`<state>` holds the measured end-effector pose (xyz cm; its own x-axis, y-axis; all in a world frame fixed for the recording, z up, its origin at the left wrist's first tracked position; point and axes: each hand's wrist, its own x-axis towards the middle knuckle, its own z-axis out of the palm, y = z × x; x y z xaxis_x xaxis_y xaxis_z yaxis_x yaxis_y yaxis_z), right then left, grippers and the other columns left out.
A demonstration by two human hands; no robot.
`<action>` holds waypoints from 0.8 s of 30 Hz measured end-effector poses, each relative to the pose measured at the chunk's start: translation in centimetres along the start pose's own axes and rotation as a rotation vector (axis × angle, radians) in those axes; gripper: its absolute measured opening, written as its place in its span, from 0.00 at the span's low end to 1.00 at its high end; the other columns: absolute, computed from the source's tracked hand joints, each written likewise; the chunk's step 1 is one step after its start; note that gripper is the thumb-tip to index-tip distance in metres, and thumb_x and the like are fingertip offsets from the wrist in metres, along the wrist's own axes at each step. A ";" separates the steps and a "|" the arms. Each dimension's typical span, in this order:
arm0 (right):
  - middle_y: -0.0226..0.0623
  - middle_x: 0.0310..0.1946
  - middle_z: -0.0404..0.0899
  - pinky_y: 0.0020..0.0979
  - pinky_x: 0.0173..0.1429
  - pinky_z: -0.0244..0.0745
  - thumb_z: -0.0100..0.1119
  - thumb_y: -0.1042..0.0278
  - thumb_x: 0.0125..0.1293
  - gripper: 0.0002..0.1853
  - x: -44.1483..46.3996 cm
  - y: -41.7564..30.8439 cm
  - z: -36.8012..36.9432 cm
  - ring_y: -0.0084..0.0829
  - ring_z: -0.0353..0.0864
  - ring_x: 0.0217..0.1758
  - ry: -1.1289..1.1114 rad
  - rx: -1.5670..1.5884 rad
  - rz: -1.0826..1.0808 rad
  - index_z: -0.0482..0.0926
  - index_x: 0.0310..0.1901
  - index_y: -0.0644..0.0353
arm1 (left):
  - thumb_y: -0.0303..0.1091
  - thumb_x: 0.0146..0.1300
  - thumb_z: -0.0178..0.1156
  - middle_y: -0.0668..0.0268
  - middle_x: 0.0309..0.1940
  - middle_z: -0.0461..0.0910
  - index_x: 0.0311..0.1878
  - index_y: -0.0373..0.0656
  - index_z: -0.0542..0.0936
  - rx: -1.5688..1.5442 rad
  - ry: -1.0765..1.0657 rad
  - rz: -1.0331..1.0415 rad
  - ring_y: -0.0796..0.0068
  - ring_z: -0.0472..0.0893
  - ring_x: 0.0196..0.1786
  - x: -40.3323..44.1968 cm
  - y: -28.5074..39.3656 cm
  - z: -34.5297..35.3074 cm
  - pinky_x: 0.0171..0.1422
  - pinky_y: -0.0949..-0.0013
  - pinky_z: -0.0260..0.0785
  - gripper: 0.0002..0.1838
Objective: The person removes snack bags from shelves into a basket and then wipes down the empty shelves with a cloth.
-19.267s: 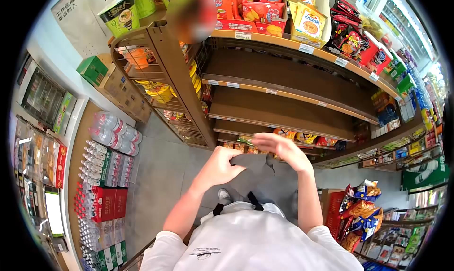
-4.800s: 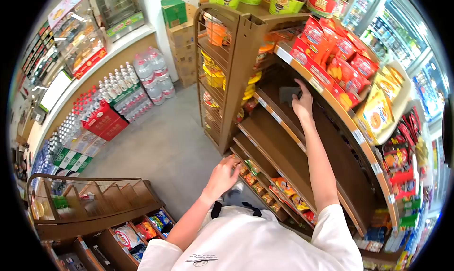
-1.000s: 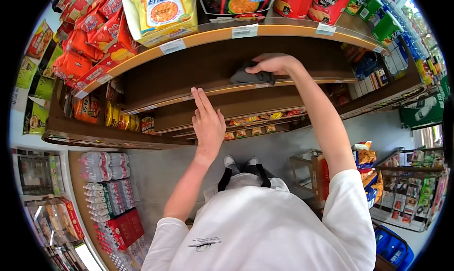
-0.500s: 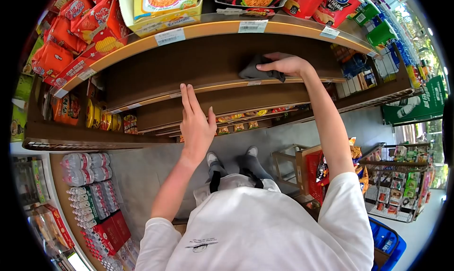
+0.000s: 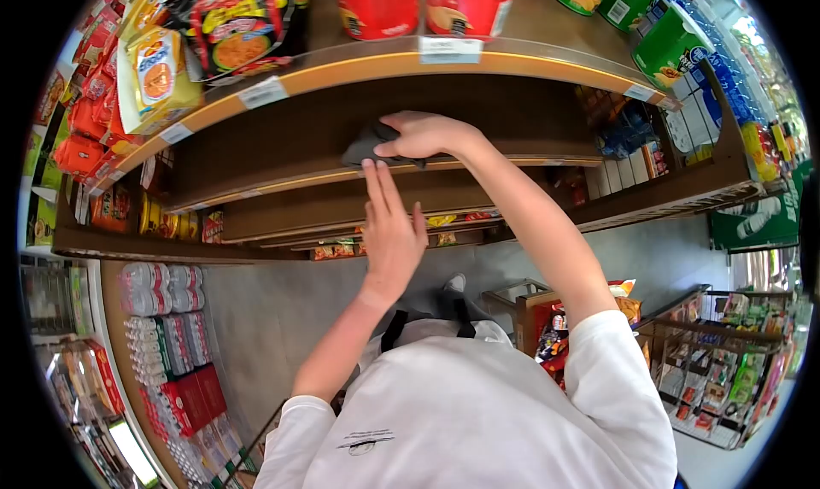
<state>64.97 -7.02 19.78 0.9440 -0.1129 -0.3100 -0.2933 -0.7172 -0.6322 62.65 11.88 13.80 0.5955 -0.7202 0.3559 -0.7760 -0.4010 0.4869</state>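
Observation:
My right hand (image 5: 431, 136) presses a dark grey cloth (image 5: 366, 150) onto the brown shelf (image 5: 282, 139), near its front edge. Its thumb and fingers are bent over the cloth, which spreads out to their left. Just below, my left hand (image 5: 395, 237) has its fingers stretched out, two of them raised to the shelf's front edge beside the cloth. Nothing is held in it. Whether its fingertips touch the cloth cannot be made out.
Above, the top shelf (image 5: 547, 58) bears red tubs (image 5: 380, 6), green tubs (image 5: 670, 49) and noodle packets (image 5: 231, 28). Lower shelves hold snack packets. Bottled water (image 5: 162, 290) stands at left. At right are a wire rack (image 5: 717, 352) and a crate of snacks.
The right hand and the cloth have moved left along the shelf, close to the left hand's fingertips. The view has shifted right along the shelves. The left hand remains open.

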 end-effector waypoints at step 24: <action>0.47 0.49 0.81 0.34 0.60 0.69 0.61 0.61 0.64 0.24 -9.6 10.8 -5.4 0.38 0.78 0.53 -0.060 0.031 0.000 0.73 0.58 0.65 | 0.36 0.59 0.62 0.40 0.74 0.48 0.71 0.25 0.53 0.184 0.009 -0.006 0.37 0.52 0.74 1.0 5.3 1.6 0.71 0.41 0.54 0.42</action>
<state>53.62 -17.39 19.81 0.9335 -0.0704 -0.3516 -0.2987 -0.6951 -0.6539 58.75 8.11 15.45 0.6014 -0.7130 0.3606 -0.7968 -0.5025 0.3355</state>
